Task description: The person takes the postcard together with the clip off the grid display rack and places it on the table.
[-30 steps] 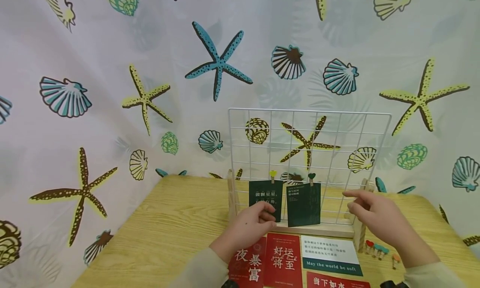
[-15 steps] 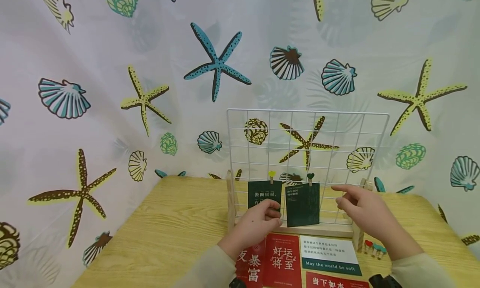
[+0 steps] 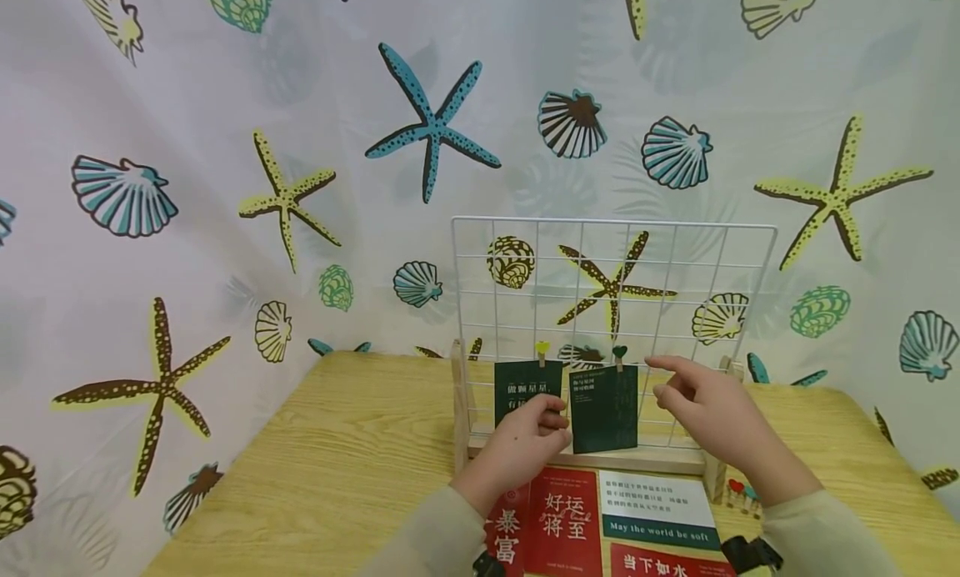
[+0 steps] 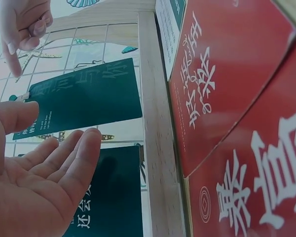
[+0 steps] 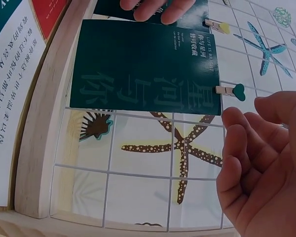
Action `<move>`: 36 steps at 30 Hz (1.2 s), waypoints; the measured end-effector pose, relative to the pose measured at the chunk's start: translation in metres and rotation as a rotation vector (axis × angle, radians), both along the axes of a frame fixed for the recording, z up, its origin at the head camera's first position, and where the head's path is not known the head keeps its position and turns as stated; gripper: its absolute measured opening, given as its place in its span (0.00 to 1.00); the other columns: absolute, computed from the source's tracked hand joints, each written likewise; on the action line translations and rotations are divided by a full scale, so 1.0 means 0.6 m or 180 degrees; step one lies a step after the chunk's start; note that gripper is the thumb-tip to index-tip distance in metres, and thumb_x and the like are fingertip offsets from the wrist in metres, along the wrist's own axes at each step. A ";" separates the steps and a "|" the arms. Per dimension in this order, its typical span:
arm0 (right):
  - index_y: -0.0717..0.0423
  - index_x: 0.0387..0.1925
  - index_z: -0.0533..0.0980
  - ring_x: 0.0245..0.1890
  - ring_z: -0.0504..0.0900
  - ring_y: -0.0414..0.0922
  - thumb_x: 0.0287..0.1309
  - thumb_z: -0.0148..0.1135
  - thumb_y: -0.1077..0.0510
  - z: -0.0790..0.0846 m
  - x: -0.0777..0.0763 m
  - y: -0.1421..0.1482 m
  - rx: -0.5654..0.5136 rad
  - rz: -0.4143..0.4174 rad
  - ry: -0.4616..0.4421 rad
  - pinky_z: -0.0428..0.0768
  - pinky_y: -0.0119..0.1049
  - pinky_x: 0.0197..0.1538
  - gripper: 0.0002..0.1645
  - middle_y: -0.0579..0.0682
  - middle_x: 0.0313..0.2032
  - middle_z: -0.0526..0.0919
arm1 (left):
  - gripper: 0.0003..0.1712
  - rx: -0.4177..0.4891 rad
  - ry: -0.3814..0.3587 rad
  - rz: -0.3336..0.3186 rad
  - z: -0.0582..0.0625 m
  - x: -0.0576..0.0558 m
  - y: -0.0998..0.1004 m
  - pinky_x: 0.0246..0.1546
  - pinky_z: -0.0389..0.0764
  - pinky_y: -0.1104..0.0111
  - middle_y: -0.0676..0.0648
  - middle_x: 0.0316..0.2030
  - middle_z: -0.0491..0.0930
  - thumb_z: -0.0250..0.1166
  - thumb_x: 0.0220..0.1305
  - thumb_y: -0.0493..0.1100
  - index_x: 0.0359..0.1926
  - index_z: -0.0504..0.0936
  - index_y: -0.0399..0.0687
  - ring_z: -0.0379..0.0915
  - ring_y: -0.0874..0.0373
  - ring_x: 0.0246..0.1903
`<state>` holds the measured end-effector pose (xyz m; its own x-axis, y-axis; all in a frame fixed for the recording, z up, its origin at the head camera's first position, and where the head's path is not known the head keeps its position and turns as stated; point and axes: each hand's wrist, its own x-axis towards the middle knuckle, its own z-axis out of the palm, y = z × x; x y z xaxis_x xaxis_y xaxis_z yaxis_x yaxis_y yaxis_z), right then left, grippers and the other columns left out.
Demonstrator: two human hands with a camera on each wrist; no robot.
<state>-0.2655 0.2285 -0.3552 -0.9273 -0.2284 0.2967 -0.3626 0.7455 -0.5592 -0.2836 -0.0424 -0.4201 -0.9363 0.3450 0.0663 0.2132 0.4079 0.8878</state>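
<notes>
Two dark green cards hang side by side on a white wire grid (image 3: 697, 268). A yellow heart clothespin (image 3: 542, 352) holds the left card (image 3: 517, 378), and a green heart clothespin (image 5: 232, 92) holds the slightly tilted right card (image 3: 604, 414). My left hand (image 3: 525, 445) hovers in front of the left card, near the right card's lower left edge, thumb apart from the fingers and nothing between them. To the right of the green clothespin is my right hand (image 3: 708, 410), its index finger pointing toward it. A small gap separates that hand (image 5: 266, 153) from the clothespin in the right wrist view.
A wooden base (image 4: 160, 123) carries the grid. Before it on the table (image 3: 322, 460) lie red cards (image 3: 562, 519) and a white-and-green card (image 3: 660, 510). Small heart clothespins (image 3: 737, 487) lie by the base's right end, partly behind my right arm. A patterned curtain (image 3: 480, 60) hangs behind.
My right hand has moved left toward the green clothespin. My left hand has shifted right toward the right card. Both cards still hang from the grid.
</notes>
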 end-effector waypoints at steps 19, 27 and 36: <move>0.48 0.74 0.66 0.15 0.67 0.45 0.74 0.55 0.52 0.018 -0.031 -0.035 0.0156 0.0050 -0.0051 0.66 0.37 0.18 0.30 0.44 0.30 0.84 | 0.23 -0.0055 -0.0005 0.0190 -0.011 -0.008 0.023 0.52 0.81 0.56 0.52 0.52 0.80 0.64 0.71 0.49 0.64 0.74 0.53 0.78 0.55 0.51; 0.48 0.73 0.67 0.14 0.67 0.44 0.75 0.54 0.51 0.016 -0.046 -0.050 0.0122 0.0044 -0.0037 0.67 0.38 0.19 0.28 0.46 0.26 0.84 | 0.14 -0.0180 0.0196 0.0225 -0.011 -0.014 0.033 0.45 0.80 0.59 0.54 0.44 0.79 0.64 0.72 0.48 0.54 0.77 0.51 0.76 0.57 0.44; 0.45 0.70 0.70 0.14 0.69 0.45 0.76 0.51 0.49 0.005 -0.055 -0.057 -0.0066 -0.0123 -0.0115 0.67 0.38 0.17 0.25 0.46 0.24 0.82 | 0.02 -0.0106 0.0294 0.0277 -0.010 -0.019 0.036 0.30 0.76 0.65 0.53 0.33 0.76 0.60 0.75 0.43 0.44 0.75 0.51 0.73 0.58 0.30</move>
<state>-0.2982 0.1946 -0.3523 -0.9455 -0.1863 0.2671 -0.3129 0.7466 -0.5871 -0.2949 -0.0206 -0.4258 -0.9532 0.2661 0.1434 0.2559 0.4575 0.8516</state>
